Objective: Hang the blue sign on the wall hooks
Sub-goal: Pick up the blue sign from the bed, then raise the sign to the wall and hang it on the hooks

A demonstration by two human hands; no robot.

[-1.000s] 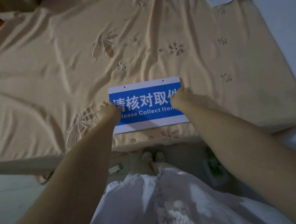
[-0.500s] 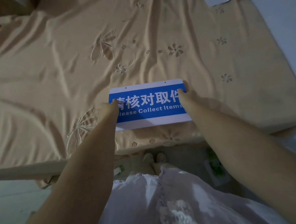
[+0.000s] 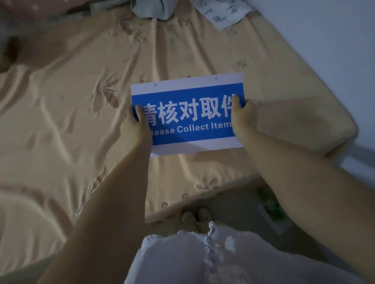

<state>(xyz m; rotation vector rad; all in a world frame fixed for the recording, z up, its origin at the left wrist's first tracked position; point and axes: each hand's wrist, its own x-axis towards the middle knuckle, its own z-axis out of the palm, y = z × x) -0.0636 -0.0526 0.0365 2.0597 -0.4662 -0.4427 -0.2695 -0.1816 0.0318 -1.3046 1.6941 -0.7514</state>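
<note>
Bedroom, dim; tan bedsheet [image 3: 69, 119] below. Thumbs pinching the blue sign [image 3: 189, 114] at both ends: left hand [image 3: 137, 125], right hand [image 3: 241, 116]. Sign held over the bed. Hooks unseen. Risk: thin edge grip slipping, sign tilting, top holes missing hooks.

We see the blue sign [image 3: 190, 114], a flat rectangle with white bands along its top and bottom edges, white Chinese characters and English lettering, and two small holes near the top edge. It sits level above the bed [image 3: 68, 105].
</note>
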